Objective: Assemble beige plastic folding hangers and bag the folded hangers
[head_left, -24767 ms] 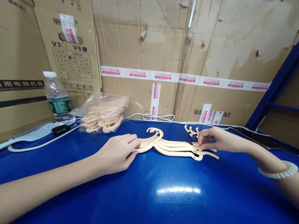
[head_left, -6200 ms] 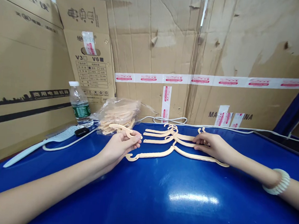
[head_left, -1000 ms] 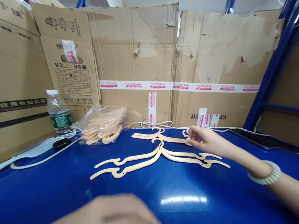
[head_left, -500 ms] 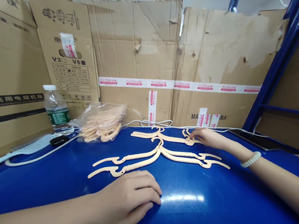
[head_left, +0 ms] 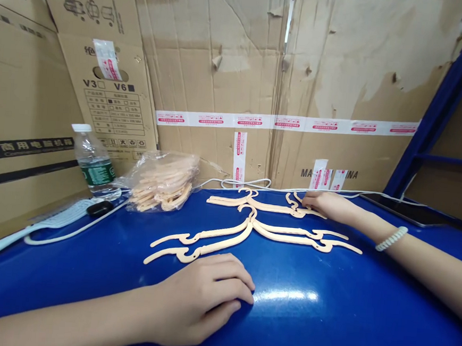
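Note:
My left hand [head_left: 209, 299] rests on the blue tabletop [head_left: 302, 333], fingers loosely bent and slightly apart, with nothing held. Just beyond it lie two peach-coloured folding clothes hangers [head_left: 225, 241], one close behind the other, arms spread wide. More hangers of this kind [head_left: 270, 214] lie farther back, their hooks towards the cardboard. At their right end my right hand [head_left: 324, 206], with a pale bracelet at its wrist, has its fingers closed around part of a hanger [head_left: 292, 200]; the fingertips partly hide it.
To the left, a clear bag of hangers [head_left: 162, 181] sits beside a water bottle [head_left: 95, 165]. A coiled white cable [head_left: 65, 217] and a small black object [head_left: 100, 208] lie nearby. Cardboard [head_left: 222, 87] walls the back. A dark tablet-like slab [head_left: 404, 210] lies back right.
The view has tilted down slightly, shifting things a little in the picture. My right hand has moved slightly right relative to the far hangers; my left hand stays resting.

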Action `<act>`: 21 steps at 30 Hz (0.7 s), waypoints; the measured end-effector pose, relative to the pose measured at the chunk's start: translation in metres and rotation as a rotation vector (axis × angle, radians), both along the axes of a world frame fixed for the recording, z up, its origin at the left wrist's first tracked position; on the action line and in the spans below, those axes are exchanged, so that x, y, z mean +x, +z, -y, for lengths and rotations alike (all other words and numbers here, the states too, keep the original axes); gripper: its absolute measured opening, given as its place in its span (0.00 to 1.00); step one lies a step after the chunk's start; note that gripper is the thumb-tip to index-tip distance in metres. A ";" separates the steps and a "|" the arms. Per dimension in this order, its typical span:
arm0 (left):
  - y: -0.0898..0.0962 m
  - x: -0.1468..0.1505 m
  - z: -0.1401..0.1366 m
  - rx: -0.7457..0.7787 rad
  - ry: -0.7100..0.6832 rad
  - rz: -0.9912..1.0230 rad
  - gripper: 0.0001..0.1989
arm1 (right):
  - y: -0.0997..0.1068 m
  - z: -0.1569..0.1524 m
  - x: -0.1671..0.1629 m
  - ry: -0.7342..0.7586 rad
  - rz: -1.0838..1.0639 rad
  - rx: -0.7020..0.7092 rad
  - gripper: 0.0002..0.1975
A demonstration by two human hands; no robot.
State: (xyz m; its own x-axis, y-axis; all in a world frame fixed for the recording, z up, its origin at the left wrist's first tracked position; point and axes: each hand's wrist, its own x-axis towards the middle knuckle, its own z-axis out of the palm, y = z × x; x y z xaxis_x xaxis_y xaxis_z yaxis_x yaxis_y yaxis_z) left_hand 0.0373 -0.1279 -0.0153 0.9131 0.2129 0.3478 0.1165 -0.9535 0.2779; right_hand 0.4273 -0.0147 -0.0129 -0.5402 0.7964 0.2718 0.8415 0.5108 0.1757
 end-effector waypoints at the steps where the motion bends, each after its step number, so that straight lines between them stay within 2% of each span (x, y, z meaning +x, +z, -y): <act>1: 0.001 0.000 0.000 0.003 0.001 -0.006 0.13 | 0.000 0.000 0.000 0.004 0.007 -0.013 0.12; 8: 0.003 -0.001 0.001 0.016 0.009 -0.012 0.13 | -0.003 0.000 0.003 -0.006 -0.033 -0.026 0.14; 15: 0.001 -0.002 0.001 -0.055 0.006 0.012 0.13 | -0.002 -0.003 0.008 0.016 -0.196 0.103 0.12; 18: 0.003 -0.003 0.001 -0.159 0.006 0.032 0.13 | 0.004 0.004 -0.007 0.034 -0.383 0.254 0.11; 20: 0.005 -0.002 0.002 -0.248 0.031 0.047 0.13 | 0.009 0.015 -0.030 0.063 -0.617 0.331 0.10; 21: 0.006 -0.001 0.002 -0.298 0.061 0.054 0.13 | 0.010 0.023 -0.045 0.079 -0.759 0.327 0.09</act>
